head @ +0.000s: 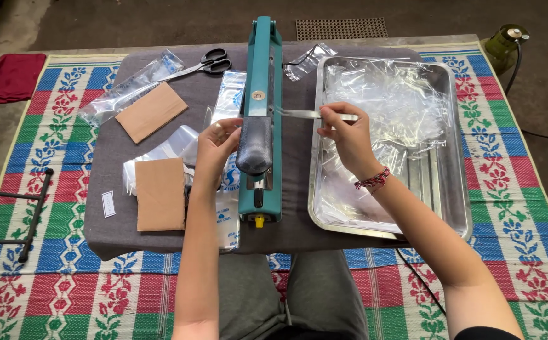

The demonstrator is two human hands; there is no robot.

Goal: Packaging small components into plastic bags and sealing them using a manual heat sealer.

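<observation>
On a grey cloth (116, 220) spread over a patterned floor mat (507, 189), a steel tray (456, 189) of clear bags fills the cloth's right side beside a teal heat sealer (260, 126) at centre. The left hand (214, 148) rests on the sealer's handle, fingers curled, steadying a printed plastic bag (228, 94) under the bar. The right hand (346, 135) pinches the bag's trimmed strip (302, 114), best pulled level and taut.

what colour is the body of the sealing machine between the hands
Teal-green, with a dark handle pad; the long heat sealer shows best in the head view.
</observation>
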